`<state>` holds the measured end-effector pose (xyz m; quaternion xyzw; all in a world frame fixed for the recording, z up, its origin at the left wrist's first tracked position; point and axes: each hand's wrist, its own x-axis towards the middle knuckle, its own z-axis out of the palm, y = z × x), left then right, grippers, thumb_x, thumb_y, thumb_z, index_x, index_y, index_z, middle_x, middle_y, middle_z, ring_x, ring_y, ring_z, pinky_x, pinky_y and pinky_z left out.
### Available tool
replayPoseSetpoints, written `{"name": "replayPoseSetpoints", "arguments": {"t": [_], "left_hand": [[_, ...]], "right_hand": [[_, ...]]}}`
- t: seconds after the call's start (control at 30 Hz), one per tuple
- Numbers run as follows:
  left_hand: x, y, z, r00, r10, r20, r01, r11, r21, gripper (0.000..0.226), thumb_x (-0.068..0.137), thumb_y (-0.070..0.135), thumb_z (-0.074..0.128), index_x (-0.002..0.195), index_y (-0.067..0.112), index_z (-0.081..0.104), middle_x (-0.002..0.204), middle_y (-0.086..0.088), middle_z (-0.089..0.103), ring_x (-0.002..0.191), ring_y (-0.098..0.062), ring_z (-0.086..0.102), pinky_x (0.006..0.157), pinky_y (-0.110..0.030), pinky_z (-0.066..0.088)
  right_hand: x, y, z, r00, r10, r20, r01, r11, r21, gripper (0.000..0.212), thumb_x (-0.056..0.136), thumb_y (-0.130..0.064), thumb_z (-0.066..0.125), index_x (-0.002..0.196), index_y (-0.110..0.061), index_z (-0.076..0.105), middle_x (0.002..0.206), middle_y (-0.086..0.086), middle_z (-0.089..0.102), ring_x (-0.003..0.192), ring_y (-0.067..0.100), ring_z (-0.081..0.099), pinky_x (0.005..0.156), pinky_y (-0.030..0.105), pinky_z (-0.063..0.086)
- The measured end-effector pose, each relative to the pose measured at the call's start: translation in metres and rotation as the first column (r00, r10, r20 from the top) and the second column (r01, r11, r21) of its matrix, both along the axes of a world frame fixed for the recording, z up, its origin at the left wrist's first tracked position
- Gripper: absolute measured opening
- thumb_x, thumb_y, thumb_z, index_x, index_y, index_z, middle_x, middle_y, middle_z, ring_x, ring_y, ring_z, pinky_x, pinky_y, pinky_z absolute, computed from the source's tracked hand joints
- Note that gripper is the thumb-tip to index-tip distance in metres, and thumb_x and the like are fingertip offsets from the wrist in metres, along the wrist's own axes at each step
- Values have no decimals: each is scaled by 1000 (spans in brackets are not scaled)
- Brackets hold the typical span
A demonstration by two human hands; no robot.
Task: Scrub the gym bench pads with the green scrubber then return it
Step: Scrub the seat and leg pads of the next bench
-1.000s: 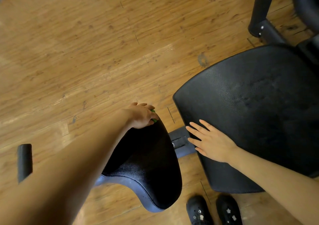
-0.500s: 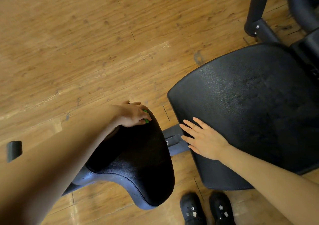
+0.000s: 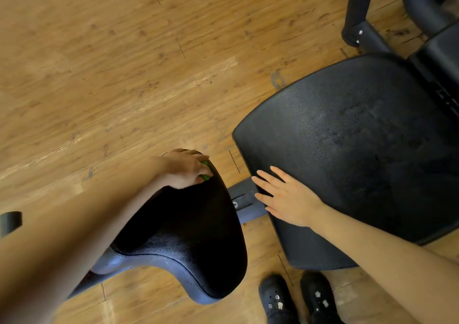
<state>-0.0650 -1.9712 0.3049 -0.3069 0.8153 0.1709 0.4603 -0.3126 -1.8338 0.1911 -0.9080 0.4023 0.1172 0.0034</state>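
At nine o'clock of the big back pad (image 3: pixel 347 149), the left hand (image 3: pixel 185 168) is clamping the green scrubber (image 3: pixel 205 170) against the seat pad's (image 3: pixel 188 236) far edge (only a sliver showing). Right hand (image 3: pixel 288 199) is lying flat, fingers apart, steadying; short firm strokes along the rim seem best.

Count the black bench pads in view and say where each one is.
3. A small pad sits at lower left under the left hand. A large pad lies at right under the right hand. A third pad is cut off at the upper right edge; more may be hidden.
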Motion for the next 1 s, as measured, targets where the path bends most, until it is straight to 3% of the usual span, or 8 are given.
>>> {"name": "replayPoseSetpoints", "arguments": {"t": [0.17,0.37,0.63,1.0], "left_hand": [[15,9,14,1000,29,-11,-29,998,48,43,104,42,32,147,48,28,163,9,-1,150,-21,-7,121,-46,3],[-5,3,-10,999,-48,0,48,998,-47,42,104,46,32,146,44,34,162,6,14,150,-24,7,119,-48,10],[-30,2,-36,998,-31,47,36,993,-115,43,104,44,32,146,37,37,159,1,23,146,-30,17,115,-48,21],[-4,23,17,996,-49,70,43,996,84,45,105,39,31,150,44,25,163,6,-4,150,-23,-4,122,-42,5]], "right_hand": [[2,0,3,1000,0,-19,0,1000,15,49,101,-44,43,143,-20,48,160,14,21,150,34,13,116,53,-3],[3,-2,6,1000,3,-30,-1,999,38,48,100,-44,45,141,-20,51,159,14,24,149,34,16,117,54,0],[1,-1,4,999,20,-38,-19,1000,5,49,101,-45,40,144,-22,48,160,13,20,149,34,13,116,53,-4],[2,-1,4,999,14,-47,-15,999,-29,47,99,-46,45,140,-23,53,158,13,28,148,34,21,116,53,1]]}}
